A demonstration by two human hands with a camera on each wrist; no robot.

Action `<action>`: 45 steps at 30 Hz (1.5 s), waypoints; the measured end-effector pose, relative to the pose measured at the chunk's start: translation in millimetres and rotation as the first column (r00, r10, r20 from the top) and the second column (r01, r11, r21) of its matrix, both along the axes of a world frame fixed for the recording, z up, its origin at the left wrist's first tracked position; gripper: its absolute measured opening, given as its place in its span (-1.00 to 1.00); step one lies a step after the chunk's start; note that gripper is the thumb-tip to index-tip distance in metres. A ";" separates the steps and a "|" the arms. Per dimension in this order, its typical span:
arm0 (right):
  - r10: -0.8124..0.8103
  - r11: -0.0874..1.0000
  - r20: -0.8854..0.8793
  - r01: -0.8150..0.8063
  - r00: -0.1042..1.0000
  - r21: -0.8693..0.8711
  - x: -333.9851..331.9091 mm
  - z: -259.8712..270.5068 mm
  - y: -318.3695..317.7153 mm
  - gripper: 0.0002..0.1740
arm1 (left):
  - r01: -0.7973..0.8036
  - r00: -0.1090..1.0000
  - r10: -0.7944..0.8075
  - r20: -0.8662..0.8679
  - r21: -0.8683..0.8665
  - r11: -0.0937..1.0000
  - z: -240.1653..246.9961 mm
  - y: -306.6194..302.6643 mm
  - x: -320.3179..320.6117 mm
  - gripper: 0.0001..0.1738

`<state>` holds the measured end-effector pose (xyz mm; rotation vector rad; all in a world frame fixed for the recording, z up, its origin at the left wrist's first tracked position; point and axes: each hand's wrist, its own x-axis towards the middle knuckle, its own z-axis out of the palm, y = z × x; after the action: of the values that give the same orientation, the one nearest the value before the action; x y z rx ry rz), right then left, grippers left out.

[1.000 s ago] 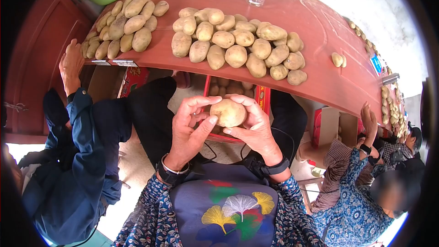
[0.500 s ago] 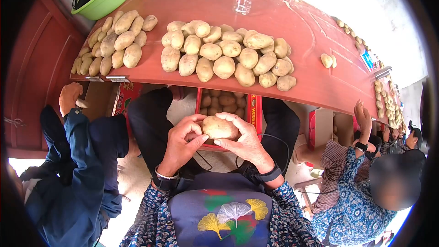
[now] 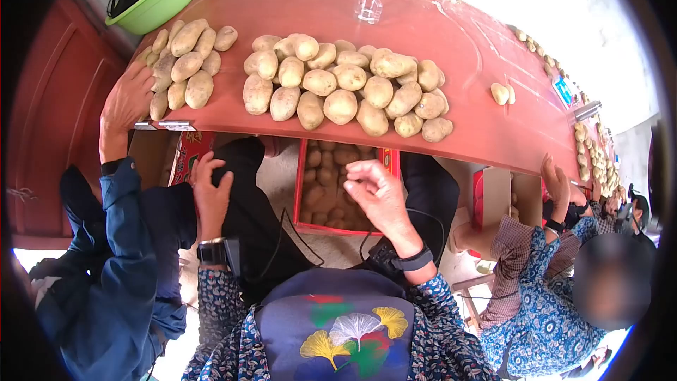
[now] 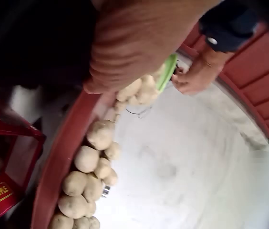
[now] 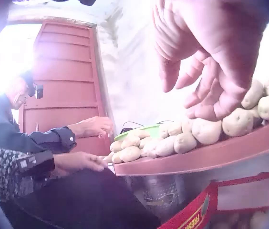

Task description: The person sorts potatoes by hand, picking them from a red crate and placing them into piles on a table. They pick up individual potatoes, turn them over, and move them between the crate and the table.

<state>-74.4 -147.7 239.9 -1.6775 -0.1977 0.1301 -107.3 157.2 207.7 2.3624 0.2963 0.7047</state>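
Observation:
In the head view my left hand (image 3: 211, 194) is off to the left of the red box (image 3: 302, 201), beside a dark trouser leg, its fingers loosely bent around nothing. Over the box's right part hangs my right hand (image 3: 381, 201), also empty, thumb and fingers relaxed. Potatoes (image 3: 326, 197) fill the box below the table edge. The left wrist view has the back of my left hand (image 4: 139, 43); its fingers are mostly hidden. Loosely bent fingers show on my right hand (image 5: 215, 52) in the right wrist view, with piled potatoes (image 5: 206, 131) behind them.
The red table (image 3: 465, 123) bears a large potato pile (image 3: 340, 106), a smaller left pile (image 3: 187, 67), a glass jar (image 3: 369, 3) and a green basin (image 3: 166, 3). Another person's hand (image 3: 127, 99) touches the left pile. People sit on both sides.
The potato that both hands held is gone from them. My left hand has moved left, away from my right, which stays near the box. The left neighbour's hand has risen to the table.

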 end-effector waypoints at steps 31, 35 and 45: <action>0.161 0.708 0.457 0.220 0.875 -0.672 172.9 90.5 -47.5 -0.54 | -0.079 0.991 0.100 -0.085 0.217 0.973 -13.7 -0.7 7.9 -0.78; -0.082 0.929 -0.011 0.080 0.997 0.362 90.3 82.5 -58.8 -0.53 | -0.086 0.991 0.105 -0.078 0.219 0.972 -16.6 -0.6 9.1 -0.76; 0.453 0.437 -0.235 0.016 0.860 0.899 7.7 48.6 -20.5 -0.51 | 0.368 0.860 -0.510 0.005 -0.698 0.614 56.5 -81.9 -3.5 -0.67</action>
<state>-66.7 -168.1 288.5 -0.4927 -0.1009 0.5313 -110.8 75.4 264.1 1.6671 0.0195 0.0705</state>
